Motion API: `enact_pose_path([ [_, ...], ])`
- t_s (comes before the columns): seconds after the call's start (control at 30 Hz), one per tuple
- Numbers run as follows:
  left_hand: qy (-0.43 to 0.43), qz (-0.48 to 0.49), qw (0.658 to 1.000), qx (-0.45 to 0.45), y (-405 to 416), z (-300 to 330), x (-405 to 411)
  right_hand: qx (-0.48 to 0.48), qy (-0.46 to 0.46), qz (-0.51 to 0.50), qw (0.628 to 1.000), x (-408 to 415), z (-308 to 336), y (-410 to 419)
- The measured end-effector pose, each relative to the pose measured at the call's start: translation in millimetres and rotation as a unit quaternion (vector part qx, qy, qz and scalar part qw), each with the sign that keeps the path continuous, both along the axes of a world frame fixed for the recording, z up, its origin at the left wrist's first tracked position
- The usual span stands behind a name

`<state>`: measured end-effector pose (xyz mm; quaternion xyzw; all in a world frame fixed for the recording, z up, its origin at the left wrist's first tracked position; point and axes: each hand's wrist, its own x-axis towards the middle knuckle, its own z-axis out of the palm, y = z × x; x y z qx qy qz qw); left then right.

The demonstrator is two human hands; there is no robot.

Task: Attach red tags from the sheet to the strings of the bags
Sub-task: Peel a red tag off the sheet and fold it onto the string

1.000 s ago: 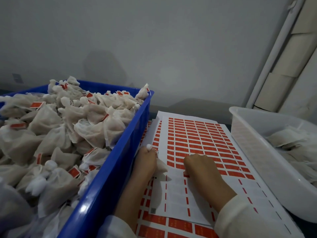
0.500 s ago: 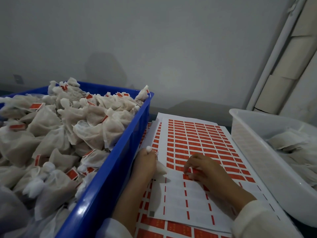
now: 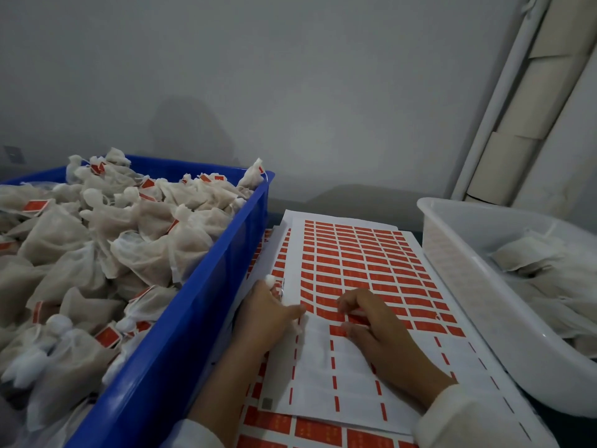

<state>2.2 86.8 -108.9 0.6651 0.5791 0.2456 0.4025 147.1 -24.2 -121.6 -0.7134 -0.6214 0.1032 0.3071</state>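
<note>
A red tag [image 3: 355, 319] is pinched by the right hand [image 3: 378, 331] at the sheet [image 3: 361, 253]; a bag [image 3: 284, 305] is gripped by the left hand [image 3: 268, 313]. If peeled crookedly, the tag could be creased.

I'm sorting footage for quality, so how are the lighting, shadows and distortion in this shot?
Head view: dim, flat, bluish light, no glare; a soft shadow on the wall; wide-angle bending curves the blue crate and the white basket outwards; the tag sheet is readable as red rows but its print is too soft to read.
</note>
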Motion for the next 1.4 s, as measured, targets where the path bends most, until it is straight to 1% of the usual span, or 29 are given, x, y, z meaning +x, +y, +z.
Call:
enact_pose_path([
  [0.07, -0.009, 0.011, 1.000, 0.001, -1.5, -1.7, -1.0, 0.023, 0.017, -0.005, 1.000, -3.6, 4.2, -2.1],
  [0.23, -0.123, 0.023, 0.992, 0.014, -5.3, -1.8, -3.0, 0.055, 0.016, -0.005, 0.998, -7.3, 9.4, -6.7],
  [0.4, -0.224, 0.031, 0.971, -0.072, -10.9, 8.2, -4.0, 0.046, -0.025, 0.014, 0.999, -13.3, 12.2, -9.0],
  [0.5, -0.250, 0.025, 0.962, -0.106, -13.5, 12.3, -5.6, 0.038, -0.023, 0.004, 0.999, -14.7, 12.6, -10.0],
  [0.6, -0.274, 0.017, 0.956, -0.100, -16.2, 14.2, -5.1, 0.041, -0.013, -0.042, 0.998, -15.6, 10.8, -9.2],
  [0.67, -0.278, 0.012, 0.956, -0.087, -16.8, 12.7, -4.8, 0.032, -0.030, -0.062, 0.997, -18.2, 7.6, -8.8],
  [0.87, -0.271, 0.026, 0.960, -0.067, -18.6, 9.7, -1.7, 0.040, -0.100, -0.138, 0.985, -27.5, -4.1, -8.1],
  [1.07, -0.247, 0.015, 0.969, -0.020, -17.9, 3.4, 1.2, 0.063, -0.105, -0.182, 0.976, -30.9, -8.1, -7.9],
  [1.17, -0.179, 0.018, 0.983, 0.041, -18.9, -1.3, 2.5, 0.059, -0.097, -0.182, 0.977, -31.8, -8.5, -7.7],
  [1.23, -0.113, 0.024, 0.985, 0.131, -18.4, -2.3, 1.6, 0.054, -0.094, -0.184, 0.977, -32.1, -9.0, -7.6],
  [1.27, -0.102, 0.012, 0.978, 0.180, -17.3, -1.0, 1.5, 0.052, -0.095, -0.185, 0.977, -32.3, -9.6, -7.6],
  [1.33, -0.074, -0.053, 0.969, 0.228, -14.0, 3.6, 2.1, 0.041, -0.098, -0.186, 0.977, -33.1, -10.4, -7.4],
  [1.37, -0.025, -0.089, 0.969, 0.227, -13.1, 5.3, 3.4, 0.034, -0.096, -0.186, 0.977, -33.3, -10.4, -7.5],
  [1.4, 0.042, -0.116, 0.968, 0.221, -12.1, 5.0, 5.1, 0.029, -0.092, -0.186, 0.978, -33.4, -10.1, -7.5],
])
